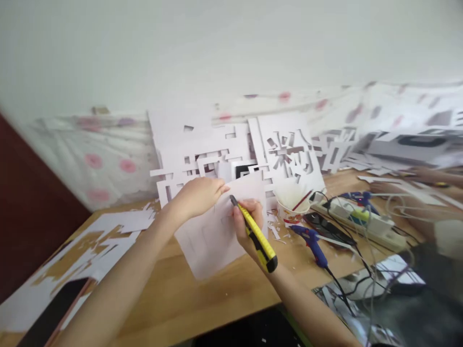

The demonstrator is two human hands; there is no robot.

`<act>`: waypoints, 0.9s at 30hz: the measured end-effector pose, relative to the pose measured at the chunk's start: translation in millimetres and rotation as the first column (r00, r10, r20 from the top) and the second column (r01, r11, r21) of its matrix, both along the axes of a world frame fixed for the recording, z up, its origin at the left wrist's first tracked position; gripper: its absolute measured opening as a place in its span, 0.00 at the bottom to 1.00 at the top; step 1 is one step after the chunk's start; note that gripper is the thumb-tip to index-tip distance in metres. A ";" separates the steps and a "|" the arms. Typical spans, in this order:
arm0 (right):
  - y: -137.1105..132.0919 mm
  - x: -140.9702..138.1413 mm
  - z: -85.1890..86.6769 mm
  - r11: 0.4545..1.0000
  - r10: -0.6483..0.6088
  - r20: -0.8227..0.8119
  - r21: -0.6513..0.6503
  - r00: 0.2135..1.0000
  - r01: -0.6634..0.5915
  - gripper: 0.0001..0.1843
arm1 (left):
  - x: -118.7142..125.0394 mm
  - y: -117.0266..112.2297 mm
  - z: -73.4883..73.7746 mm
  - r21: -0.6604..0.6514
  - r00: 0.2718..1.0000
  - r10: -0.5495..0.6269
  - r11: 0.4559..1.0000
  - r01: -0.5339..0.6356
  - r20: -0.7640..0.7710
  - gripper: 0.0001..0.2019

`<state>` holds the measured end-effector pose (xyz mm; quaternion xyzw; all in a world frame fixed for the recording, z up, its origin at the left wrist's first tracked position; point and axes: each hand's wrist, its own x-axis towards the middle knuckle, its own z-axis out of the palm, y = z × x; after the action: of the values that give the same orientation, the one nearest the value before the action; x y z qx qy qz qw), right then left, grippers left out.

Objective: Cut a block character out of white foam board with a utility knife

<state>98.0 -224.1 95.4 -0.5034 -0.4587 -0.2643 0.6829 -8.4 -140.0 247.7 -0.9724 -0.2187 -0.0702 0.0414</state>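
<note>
My left hand [198, 196] is closed on the upper edge of a white sheet [213, 250], its fingers bent over that edge. The sheet is tilted up from the wooden table and carries faint drawn lines. My right hand [255, 214] grips a yellow and black utility knife [257, 236]. The knife's tip points up and left, close to the sheet near my left fingers; whether the blade touches it I cannot tell. Behind the sheet lean white boards with cut-out openings [202, 140] and a board with a radiating cut-out pattern [287, 149].
To the right are a paper cup [291, 212], a blue glue gun [313, 243], a dark phone [329, 227], a power strip [372, 226] and tangled cables. Another person's hand [390, 190] is at the far right. Cut sheets [119, 221] and another phone [54, 313] lie left.
</note>
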 end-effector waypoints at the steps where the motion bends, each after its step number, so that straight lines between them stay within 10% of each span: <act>1: 0.7 -2.7 -4.3 0.998 -0.034 -0.011 0.052 0.999 0.035 0.06 | 2.5 -6.5 2.2 0.032 0.999 -0.016 0.999 0.017 -0.032 0.20; 8: 17.7 -9.6 -29.8 0.975 -0.136 -0.121 0.158 0.983 0.154 0.06 | 4.9 -14.6 -23.4 0.064 0.999 0.042 0.997 -0.040 -0.028 0.20; 27: 17.2 -6.4 -15.7 0.995 -0.045 -0.164 0.076 0.985 0.058 0.02 | 10.1 -6.4 -25.1 0.092 0.996 0.074 0.993 -0.069 -0.054 0.20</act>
<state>91.6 -206.9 79.7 -0.5071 -0.3774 -0.2582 0.7306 1.7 -146.4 222.7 -0.9626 -0.2490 -0.0506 0.0937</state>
